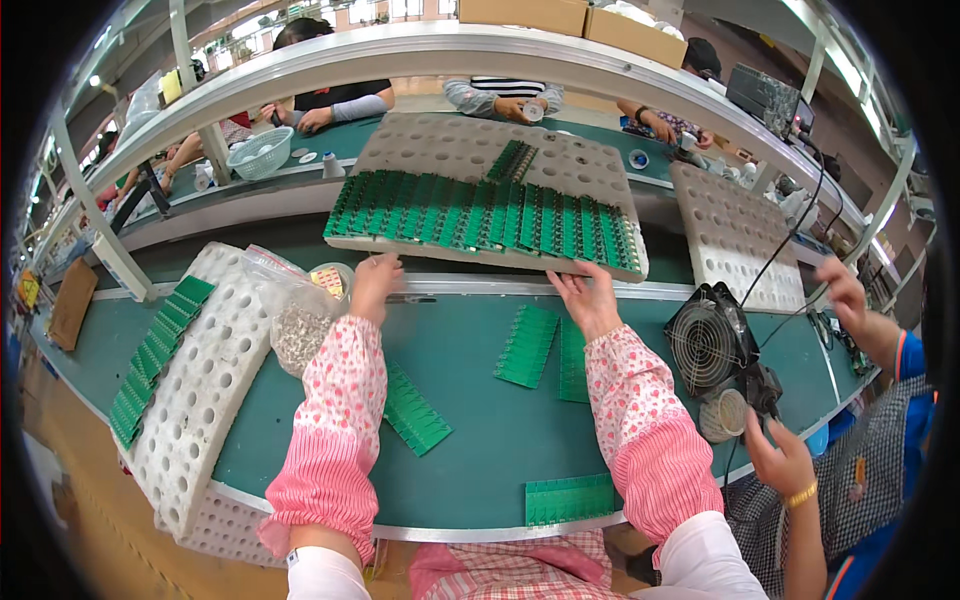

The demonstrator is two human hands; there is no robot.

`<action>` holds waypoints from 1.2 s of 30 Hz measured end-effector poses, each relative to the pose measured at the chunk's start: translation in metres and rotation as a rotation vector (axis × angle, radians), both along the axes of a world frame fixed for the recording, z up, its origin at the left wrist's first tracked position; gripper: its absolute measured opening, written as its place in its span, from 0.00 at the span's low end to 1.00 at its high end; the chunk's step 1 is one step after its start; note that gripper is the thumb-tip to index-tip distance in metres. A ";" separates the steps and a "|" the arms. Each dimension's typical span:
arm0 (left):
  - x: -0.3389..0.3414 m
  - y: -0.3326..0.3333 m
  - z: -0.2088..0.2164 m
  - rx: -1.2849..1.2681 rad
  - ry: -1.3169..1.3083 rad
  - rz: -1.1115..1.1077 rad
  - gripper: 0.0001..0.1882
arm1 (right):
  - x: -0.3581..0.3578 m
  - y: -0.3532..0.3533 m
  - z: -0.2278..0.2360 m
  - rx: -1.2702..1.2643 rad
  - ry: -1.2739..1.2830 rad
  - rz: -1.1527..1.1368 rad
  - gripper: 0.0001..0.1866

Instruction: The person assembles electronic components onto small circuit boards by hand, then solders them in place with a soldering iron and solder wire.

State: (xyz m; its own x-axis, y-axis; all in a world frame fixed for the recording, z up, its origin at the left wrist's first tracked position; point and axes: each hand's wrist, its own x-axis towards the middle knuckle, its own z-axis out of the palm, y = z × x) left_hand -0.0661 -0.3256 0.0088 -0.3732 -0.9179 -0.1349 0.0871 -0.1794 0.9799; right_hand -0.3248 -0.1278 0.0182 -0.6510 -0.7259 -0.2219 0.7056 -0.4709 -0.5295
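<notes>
A white foam tray (pixel 440 150) with round hollows lies tilted across the far side of the bench, bearing rows of green circuit boards (pixel 480 215). My right hand (pixel 590 298) is at its front edge, thumb and fingers apart, fingertips touching the rim. Close to the tray's front left part is my left hand (pixel 377 285), its fingers bent and slightly blurred; whether they grip anything I cannot make out. Between my forearms, green board strips (pixel 527 345) lie on the green bench top, one of them (pixel 415 410) beside my left sleeve and another (pixel 570 500) by the front edge.
At left, another foam tray (pixel 215 350) carries green boards (pixel 155 360), with a plastic bag of small parts (pixel 300 335) alongside. A black fan (pixel 705 340) stands at right, near a co-worker's hands (pixel 780 465). Another foam tray (pixel 735 235) leans behind. A metal shelf rail (pixel 400 55) crosses overhead.
</notes>
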 end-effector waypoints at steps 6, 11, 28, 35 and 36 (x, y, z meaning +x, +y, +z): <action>0.041 0.041 0.012 -1.000 -0.732 0.275 0.18 | -0.001 0.001 0.001 0.039 -0.027 -0.012 0.10; 0.061 0.045 0.006 -1.335 -0.948 0.582 0.17 | -0.015 0.005 0.000 0.111 -0.033 0.052 0.15; 0.027 0.141 0.054 -1.417 -0.961 -0.174 0.17 | -0.024 0.023 0.024 0.178 0.077 0.113 0.19; -0.040 0.142 0.005 -1.358 -0.818 -0.187 0.14 | -0.023 0.025 0.022 0.195 0.061 0.126 0.18; -0.043 0.145 0.004 -1.356 -0.819 -0.188 0.14 | -0.025 0.025 0.021 0.200 0.069 0.118 0.18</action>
